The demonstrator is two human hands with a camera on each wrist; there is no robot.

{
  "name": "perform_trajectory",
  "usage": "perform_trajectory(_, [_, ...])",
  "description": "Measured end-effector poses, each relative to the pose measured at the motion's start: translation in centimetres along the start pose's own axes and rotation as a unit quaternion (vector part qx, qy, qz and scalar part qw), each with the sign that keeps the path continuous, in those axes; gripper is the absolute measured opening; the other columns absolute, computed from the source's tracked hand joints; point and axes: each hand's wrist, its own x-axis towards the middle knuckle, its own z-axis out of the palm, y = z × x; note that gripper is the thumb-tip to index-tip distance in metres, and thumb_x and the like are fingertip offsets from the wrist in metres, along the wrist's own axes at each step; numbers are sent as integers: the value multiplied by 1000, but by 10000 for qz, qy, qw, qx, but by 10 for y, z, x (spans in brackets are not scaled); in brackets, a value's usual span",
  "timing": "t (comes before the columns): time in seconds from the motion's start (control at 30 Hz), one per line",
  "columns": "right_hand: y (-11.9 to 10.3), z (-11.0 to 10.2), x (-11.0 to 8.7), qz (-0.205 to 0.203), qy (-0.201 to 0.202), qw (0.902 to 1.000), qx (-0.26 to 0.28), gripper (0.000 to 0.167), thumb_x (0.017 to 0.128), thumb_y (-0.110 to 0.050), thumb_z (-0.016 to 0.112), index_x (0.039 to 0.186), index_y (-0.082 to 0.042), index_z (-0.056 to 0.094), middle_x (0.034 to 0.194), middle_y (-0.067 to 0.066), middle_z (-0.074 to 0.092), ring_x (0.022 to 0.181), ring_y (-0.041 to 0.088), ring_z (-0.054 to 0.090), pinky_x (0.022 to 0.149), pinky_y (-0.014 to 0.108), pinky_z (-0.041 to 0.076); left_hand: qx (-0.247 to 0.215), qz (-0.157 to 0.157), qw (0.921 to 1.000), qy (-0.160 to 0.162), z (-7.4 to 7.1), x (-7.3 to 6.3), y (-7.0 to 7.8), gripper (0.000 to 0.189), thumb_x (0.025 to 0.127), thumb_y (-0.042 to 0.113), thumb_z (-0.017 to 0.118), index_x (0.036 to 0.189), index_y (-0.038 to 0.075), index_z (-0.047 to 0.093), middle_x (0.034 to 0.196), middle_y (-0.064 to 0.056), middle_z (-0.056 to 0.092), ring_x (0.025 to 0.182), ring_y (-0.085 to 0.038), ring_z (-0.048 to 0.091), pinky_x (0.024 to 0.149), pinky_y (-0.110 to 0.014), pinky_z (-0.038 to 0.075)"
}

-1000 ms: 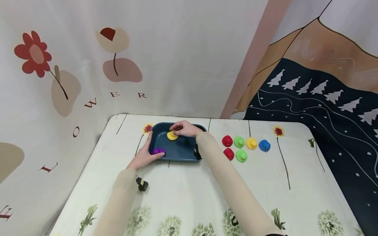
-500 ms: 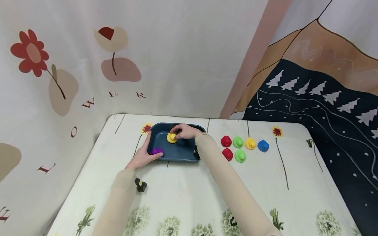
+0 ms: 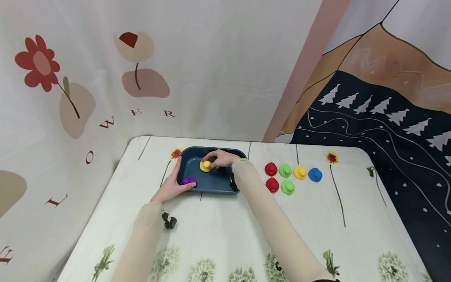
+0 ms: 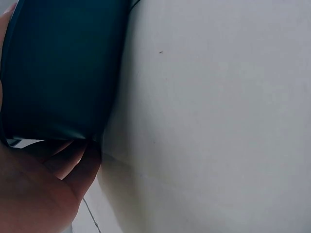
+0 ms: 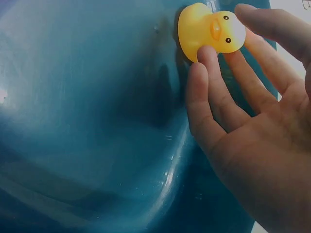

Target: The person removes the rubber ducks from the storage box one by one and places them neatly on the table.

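A dark blue rectangular tray (image 3: 214,181) rests on the table. My left hand (image 3: 170,190) grips its left end, thumb over the near rim and the other fingers along the outer wall, as the left wrist view shows below the tray's side (image 4: 60,68). Beside that thumb, inside the tray, lies a purple rubber toy (image 3: 188,180), partly covered. Over the tray's far middle, my right hand (image 3: 224,158) holds a yellow rubber duck (image 3: 204,166) by thumb and fingers. In the right wrist view the duck (image 5: 194,29) faces the palm, its head between thumb and fingers.
Right of the tray stand two red ducks (image 3: 271,169), two green ducks (image 3: 285,170), a yellow duck (image 3: 300,172) and a blue duck (image 3: 315,174), in two rows. A patterned white cloth (image 3: 218,235) covers the table; printed curtains (image 3: 218,78) hang behind it.
My right hand has come slightly nearer with the yellow duck, whose head now shows more between the fingers. The left hand has kept its grip on the tray.
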Motion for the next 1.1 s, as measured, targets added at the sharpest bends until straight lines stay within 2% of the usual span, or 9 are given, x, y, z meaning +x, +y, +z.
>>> perform_trajectory(0.1, [0, 1, 1, 55, -85, 9999, 11, 39, 92, -6, 65, 131, -9, 61, 137, 10, 50, 102, 17, 50, 79, 31, 50, -31, 29, 10000, 24, 0, -1, 0, 111, 85, 43, 74, 154, 32, -12, 161, -11, -1, 141, -45, 13, 108, -63, 18])
perform_trajectory(0.23, [2, 3, 3, 58, -171, 9998, 59, 38, 91, -7, 66, 128, -9, 63, 137, 9, 50, 99, 16, 51, 80, 32, 51, -14, 12, 10000, 42, 0, -3, 0, 111, 84, 44, 74, 154, 31, -12, 161, -12, -1, 141, -45, 13, 109, -63, 18])
perform_trajectory(0.4, [5, 5, 5, 69, -319, 9995, 41, 35, 90, -6, 67, 124, -8, 66, 134, 8, 52, 94, 14, 53, 78, 30, 51, -8, -98, 9999, 39, 2, -6, -2, 111, 85, 44, 73, 154, 32, -13, 161, -14, 0, 141, -46, 12, 108, -65, 17])
perform_trajectory(0.63, [6, 6, 4, 178, -415, 9990, 65, 31, 89, -3, 67, 119, -8, 70, 127, 5, 56, 92, 13, 55, 74, 25, 51, -28, -66, 10000, 50, 4, -4, -3, 111, 84, 46, 73, 154, 32, -12, 160, -16, 2, 141, -47, 14, 108, -65, 18])
perform_trajectory(0.77, [3, 4, 3, 128, -318, 9993, -146, 30, 90, -3, 66, 118, -8, 70, 123, 5, 58, 87, 13, 55, 71, 24, 49, -44, -70, 9999, 62, 3, -2, -2, 111, 84, 45, 73, 154, 33, -12, 160, -15, 3, 141, -47, 14, 107, -65, 19])
perform_trajectory(0.9, [0, 4, 2, 26, -175, 9995, -268, 30, 89, -3, 66, 118, -7, 70, 121, 6, 59, 80, 13, 54, 73, 28, 50, -20, -76, 10000, 50, 2, 0, -1, 111, 84, 45, 73, 154, 33, -12, 161, -15, 2, 141, -47, 13, 107, -65, 18])
perform_trajectory(1.1, [0, 1, -5, -231, 183, 9993, 246, 29, 89, -1, 67, 118, -4, 69, 127, 10, 58, 89, 15, 59, 82, 38, 53, 0, -69, 10000, 3, 1, 0, 0, 110, 85, 43, 73, 154, 33, -13, 161, -12, -1, 141, -46, 12, 108, -65, 18])
